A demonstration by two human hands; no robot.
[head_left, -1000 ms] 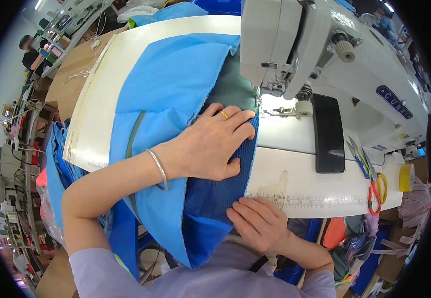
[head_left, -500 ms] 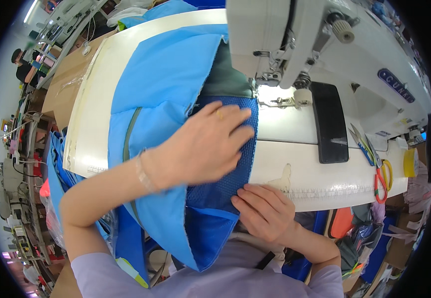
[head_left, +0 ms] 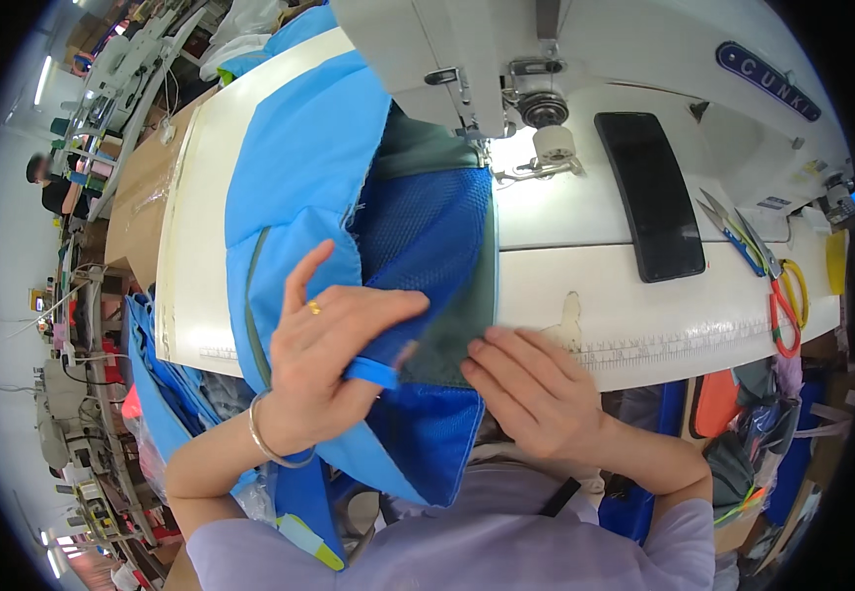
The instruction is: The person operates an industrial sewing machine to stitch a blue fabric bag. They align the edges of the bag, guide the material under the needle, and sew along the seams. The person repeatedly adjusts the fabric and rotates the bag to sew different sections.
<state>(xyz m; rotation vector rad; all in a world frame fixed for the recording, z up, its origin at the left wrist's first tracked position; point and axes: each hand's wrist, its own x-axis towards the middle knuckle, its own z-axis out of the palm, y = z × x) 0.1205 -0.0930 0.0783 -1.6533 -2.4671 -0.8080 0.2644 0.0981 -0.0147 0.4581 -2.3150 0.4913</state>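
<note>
A light blue padded fabric piece [head_left: 295, 128] with dark blue mesh [head_left: 413, 217] lies under the sewing machine's presser foot [head_left: 485, 158]. My left hand [head_left: 324, 355] pinches a fold of the mesh between thumb and fingers, its index finger stretched out. Under the lifted mesh a grey-green layer [head_left: 457, 325] shows. My right hand [head_left: 536, 394] rests at the piece's right edge, fingertips on top and close together; its thumb is hidden. Toward my lap hangs a brighter blue lower part [head_left: 437, 433].
The white sewing machine head [head_left: 427, 59] rises over the table's far side. On the right lie a black phone [head_left: 649, 197], scissors [head_left: 780, 295] with red and yellow handles, and a yellow roll [head_left: 834, 261]. A cardboard sheet [head_left: 147, 197] borders the table's left. Another person [head_left: 53, 192] is far left.
My left hand has come back toward me and left, drawing up the mesh and uncovering the grey-green layer. My right hand has stayed at the edge. The view has shifted.
</note>
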